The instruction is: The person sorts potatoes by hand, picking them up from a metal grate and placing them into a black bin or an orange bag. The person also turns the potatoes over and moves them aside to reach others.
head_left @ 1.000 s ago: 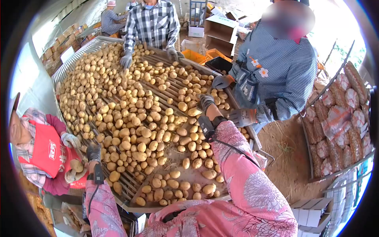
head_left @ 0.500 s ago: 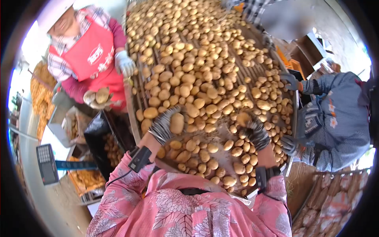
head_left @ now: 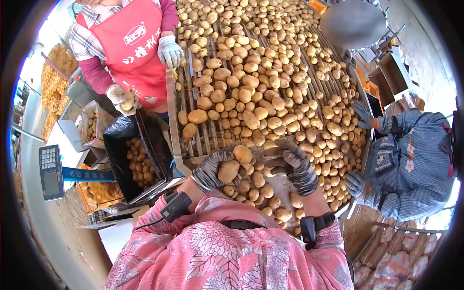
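My left hand (head_left: 211,171), in a striped grey glove, is closed around a large potato (head_left: 228,172). A second, yellower potato (head_left: 242,154) sits against its fingertips, just above the first. To the right, my right hand (head_left: 298,168) wears a dark, soiled glove; its fingers are spread toward the left hand and nothing shows between them. Under and around both hands, loose potatoes (head_left: 253,194) lie on the smooth end of the sorting table, and many more cover the slatted bed (head_left: 193,140) beyond.
A co-worker in a red apron (head_left: 129,43) stands at the left, holding a potato. Another person in a blue checked smock (head_left: 411,159) works at the right edge. A black-lined crate (head_left: 116,157) with potatoes and a scale display (head_left: 51,171) stand at left.
My view has shifted, and both hands sit nearer my body. The right hand's fingers have opened from around a potato. A second potato now shows at my left hand.
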Available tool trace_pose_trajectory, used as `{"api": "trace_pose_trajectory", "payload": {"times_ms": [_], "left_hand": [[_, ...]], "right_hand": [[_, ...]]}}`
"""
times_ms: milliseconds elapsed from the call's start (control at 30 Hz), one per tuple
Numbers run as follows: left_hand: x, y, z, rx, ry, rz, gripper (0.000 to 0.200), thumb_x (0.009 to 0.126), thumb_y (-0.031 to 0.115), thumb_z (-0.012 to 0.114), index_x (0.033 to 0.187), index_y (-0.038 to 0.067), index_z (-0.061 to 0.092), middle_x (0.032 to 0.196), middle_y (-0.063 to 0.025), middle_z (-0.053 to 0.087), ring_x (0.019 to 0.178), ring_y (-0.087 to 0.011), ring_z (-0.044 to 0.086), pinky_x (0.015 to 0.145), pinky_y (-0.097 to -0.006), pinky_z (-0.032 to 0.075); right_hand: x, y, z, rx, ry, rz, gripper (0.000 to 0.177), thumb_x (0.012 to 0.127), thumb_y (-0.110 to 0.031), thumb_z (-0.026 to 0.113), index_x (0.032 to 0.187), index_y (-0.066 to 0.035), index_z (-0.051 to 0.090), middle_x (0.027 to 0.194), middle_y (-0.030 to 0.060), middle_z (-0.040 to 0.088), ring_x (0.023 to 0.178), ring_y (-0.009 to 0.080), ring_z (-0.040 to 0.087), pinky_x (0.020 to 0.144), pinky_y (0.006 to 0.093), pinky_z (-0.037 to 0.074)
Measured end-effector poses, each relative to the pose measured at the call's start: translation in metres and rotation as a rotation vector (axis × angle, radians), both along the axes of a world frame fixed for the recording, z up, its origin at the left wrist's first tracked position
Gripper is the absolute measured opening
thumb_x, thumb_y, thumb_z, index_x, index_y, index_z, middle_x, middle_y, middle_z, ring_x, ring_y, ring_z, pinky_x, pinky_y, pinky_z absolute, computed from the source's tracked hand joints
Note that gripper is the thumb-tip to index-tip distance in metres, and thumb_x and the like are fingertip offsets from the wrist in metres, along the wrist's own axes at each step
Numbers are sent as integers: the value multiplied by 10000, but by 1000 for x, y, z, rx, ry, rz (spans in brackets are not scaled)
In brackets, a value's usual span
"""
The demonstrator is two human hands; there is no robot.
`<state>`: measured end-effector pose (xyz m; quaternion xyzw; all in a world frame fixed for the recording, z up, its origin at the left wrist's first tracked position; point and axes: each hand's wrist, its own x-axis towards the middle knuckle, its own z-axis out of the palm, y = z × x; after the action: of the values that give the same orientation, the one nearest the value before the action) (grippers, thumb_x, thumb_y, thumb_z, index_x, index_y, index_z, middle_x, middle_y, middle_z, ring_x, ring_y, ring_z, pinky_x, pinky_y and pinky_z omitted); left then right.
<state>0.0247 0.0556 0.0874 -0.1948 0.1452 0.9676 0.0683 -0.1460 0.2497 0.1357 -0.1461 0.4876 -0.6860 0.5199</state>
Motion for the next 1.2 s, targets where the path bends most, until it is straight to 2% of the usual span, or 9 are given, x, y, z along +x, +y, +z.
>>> {"api": "trace_pose_trajectory", "payload": {"times_ms": [233, 300, 367, 400, 433, 500, 633, 833, 1200], "left_hand": [[31, -21, 20, -111, 205, 205, 453, 806, 257, 650, 1154, 11, 497, 959, -115, 609, 758, -242, 623, 671, -337, 517], [43, -25, 19, -45, 206, 281, 471, 801, 364, 637, 1060, -14, 527, 891, -161, 597, 683, -276, 599, 512, -350, 501], [57, -29, 21, -64, 303, 328, 496, 797, 409, 639, 1070, 9, 529, 884, -154, 596, 673, -269, 599, 514, -345, 504], [68, -31, 18, -42, 279, 336, 505, 792, 417, 644, 1073, 14, 530, 888, -154, 597, 671, -264, 601, 521, -343, 507], [80, -32, 12, -19, 253, 348, 514, 786, 426, 650, 1077, 19, 531, 892, -154, 598, 669, -260, 603, 528, -341, 511], [108, -35, 3, -99, 155, 452, 522, 778, 432, 660, 1085, 29, 530, 897, -141, 603, 667, -246, 609, 549, -342, 519], [170, -31, 15, -204, -87, 704, 436, 785, 349, 667, 1056, 24, 559, 887, -127, 639, 703, -237, 636, 580, -336, 526], [306, -1, -31, -306, -417, 850, 397, 880, 404, 547, 1058, 49, 530, 868, -135, 620, 635, -222, 626, 526, -340, 522], [404, 71, -101, -36, -573, 913, 440, 831, 414, 597, 1077, 52, 551, 874, -154, 631, 631, -249, 617, 532, -352, 517]], "right_hand": [[1, 44, -65, 253, 24, 12, 489, 819, -284, 664, 1212, -53, 489, 1025, 99, 630, 857, 224, 637, 717, 346, 533], [5, 47, -81, 381, 154, 82, 481, 826, -288, 659, 1214, -60, 489, 1017, 95, 633, 849, 215, 633, 720, 344, 532], [0, 51, -112, 451, 259, 107, 319, 874, -59, 560, 1190, -28, 536, 1007, 30, 603, 871, 134, 569, 783, 267, 486], [1, 44, -105, 462, 238, 154, 272, 875, -52, 549, 1146, -34, 568, 1010, 26, 602, 869, 118, 553, 776, 245, 471], [0, 46, -114, 449, 316, 167, 247, 878, -54, 547, 1121, -40, 586, 995, 23, 604, 866, 109, 544, 761, 238, 465], [-18, 61, -161, 480, 371, 249, 424, 836, -267, 641, 1191, -79, 506, 937, 105, 652, 777, 222, 653, 666, 356, 556], [-2, 44, -105, 448, 78, 185, 363, 861, -244, 611, 1171, -79, 515, 895, 99, 660, 766, 236, 660, 656, 373, 566], [-14, 52, -111, 528, 45, 173, 363, 861, -243, 612, 1171, -79, 516, 898, 100, 659, 767, 235, 660, 656, 372, 566], [-14, 54, -111, 590, 39, 181, 363, 861, -241, 613, 1171, -78, 517, 905, 102, 658, 768, 234, 659, 657, 370, 566]]}}
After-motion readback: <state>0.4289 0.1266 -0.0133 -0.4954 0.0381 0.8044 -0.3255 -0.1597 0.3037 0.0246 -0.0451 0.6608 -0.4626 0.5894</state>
